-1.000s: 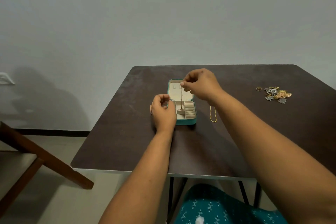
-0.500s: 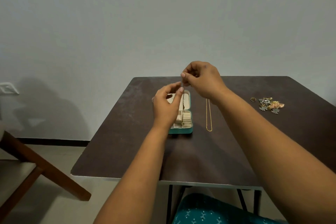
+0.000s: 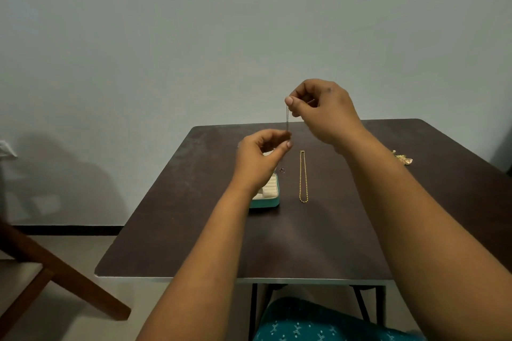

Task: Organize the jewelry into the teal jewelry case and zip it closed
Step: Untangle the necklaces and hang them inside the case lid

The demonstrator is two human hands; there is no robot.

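A thin silver chain (image 3: 287, 122) hangs upright in the air above the table. My right hand (image 3: 322, 111) pinches its top end. My left hand (image 3: 260, 159) pinches it lower down, and a small pendant (image 3: 282, 170) dangles below. The open teal jewelry case (image 3: 267, 201) with a cream lining lies on the dark table (image 3: 304, 243), mostly hidden behind my left hand and wrist. A gold chain (image 3: 303, 176) lies stretched out on the table just right of the case.
A small heap of jewelry (image 3: 403, 158) lies at the table's right side, partly behind my right forearm. A wooden chair frame (image 3: 55, 266) stands at the lower left. A plain wall rises behind the table.
My right hand has lifted the silver chain higher, well above the case. My left hand has slid along it and stays pinched on it. The view has tilted upward.
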